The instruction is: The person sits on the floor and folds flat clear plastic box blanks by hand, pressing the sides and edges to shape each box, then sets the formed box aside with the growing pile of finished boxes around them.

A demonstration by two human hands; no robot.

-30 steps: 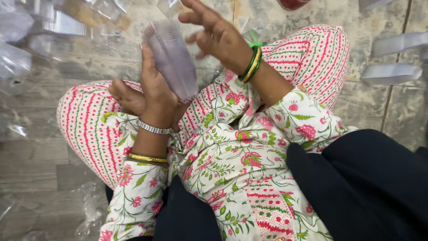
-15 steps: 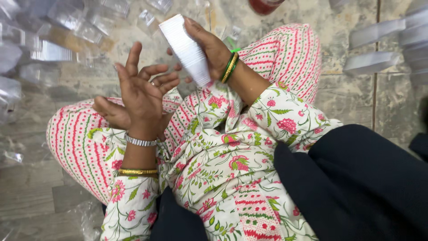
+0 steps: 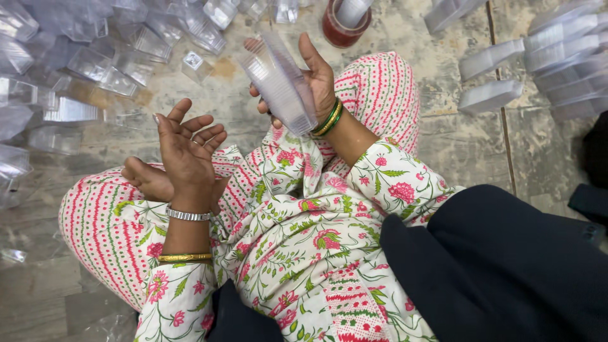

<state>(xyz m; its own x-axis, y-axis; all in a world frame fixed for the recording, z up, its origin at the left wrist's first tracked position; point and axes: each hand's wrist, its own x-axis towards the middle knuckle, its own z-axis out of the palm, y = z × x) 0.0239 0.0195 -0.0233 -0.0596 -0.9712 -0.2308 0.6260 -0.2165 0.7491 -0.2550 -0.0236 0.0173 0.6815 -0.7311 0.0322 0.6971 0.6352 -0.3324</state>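
Though partly behind right hand (image 3: 310,79), clear container stack (image 3: 278,82), count unclear.

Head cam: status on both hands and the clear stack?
Right hand gripping stack of clear plastic containers, raised over the lap. Left hand open, palm up, empty. Loose clear containers on floor ahead; nothing between the hands.

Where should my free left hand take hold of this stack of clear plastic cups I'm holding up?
Probably the upper end of the stack of clear plastic cups, coming from the left. The right hand wraps the lower right side, leaving the top and left wall bare, and the open left hand already sits on that side.
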